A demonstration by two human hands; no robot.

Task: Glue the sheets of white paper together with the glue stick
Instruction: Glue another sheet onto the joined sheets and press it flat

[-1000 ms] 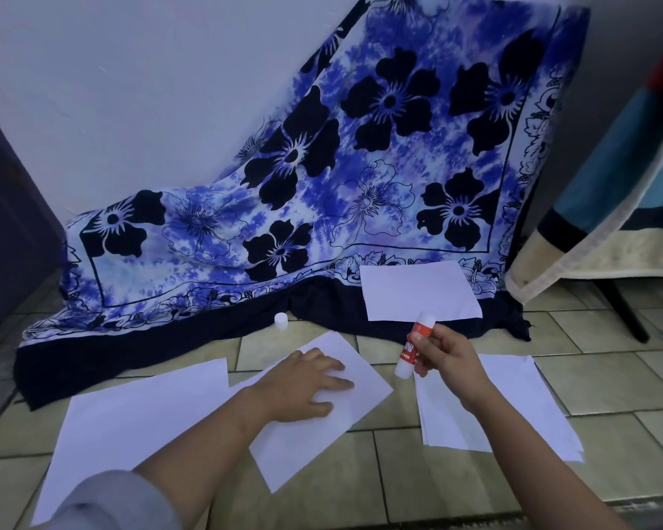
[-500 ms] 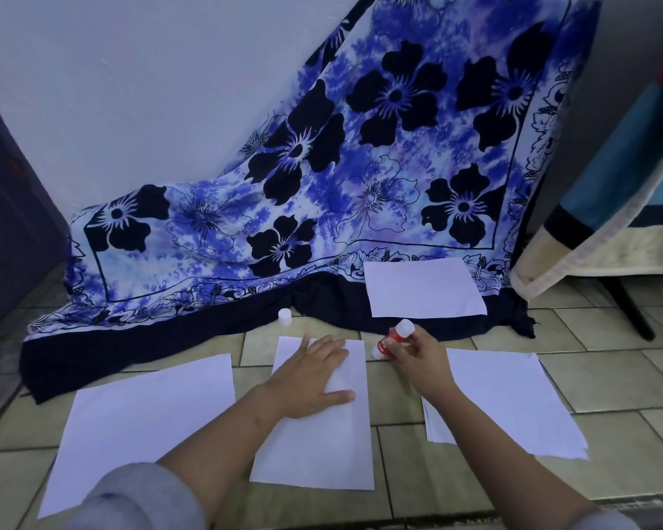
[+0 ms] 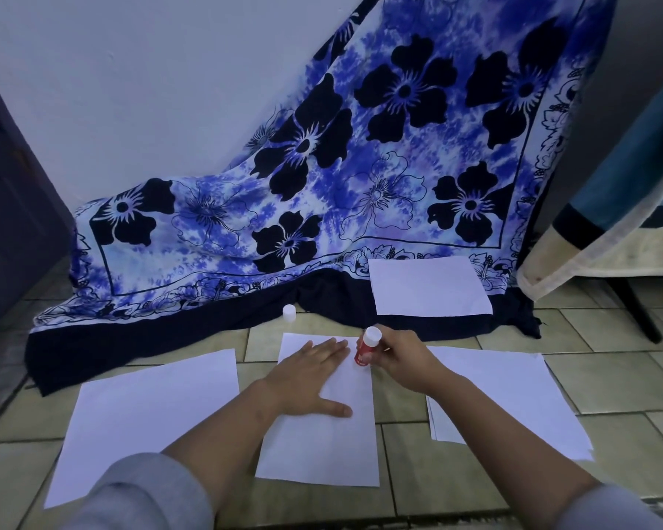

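Observation:
A white sheet of paper [image 3: 322, 449] lies lengthwise on the tiled floor in front of me. My left hand [image 3: 311, 376] rests flat on its upper half, fingers spread. My right hand [image 3: 400, 357] grips a red glue stick [image 3: 365, 348] with a white end up, its lower end touching the sheet's top right corner. Another white sheet [image 3: 146, 422] lies to the left, a stack of sheets [image 3: 510, 395] lies to the right, and one sheet [image 3: 429, 286] rests further back on the cloth's dark hem. The white glue cap [image 3: 289, 312] stands on the floor near the cloth.
A blue flowered cloth [image 3: 360, 185] drapes from the wall down onto the floor behind the papers. A striped fabric [image 3: 621, 208] hangs at the right over a dark leg [image 3: 636, 311]. A dark cabinet [image 3: 12, 223] stands at the left.
The middle sheet was turned from slanted to straight under my left hand. My right hand brought the glue stick down and left onto the sheet's top right corner.

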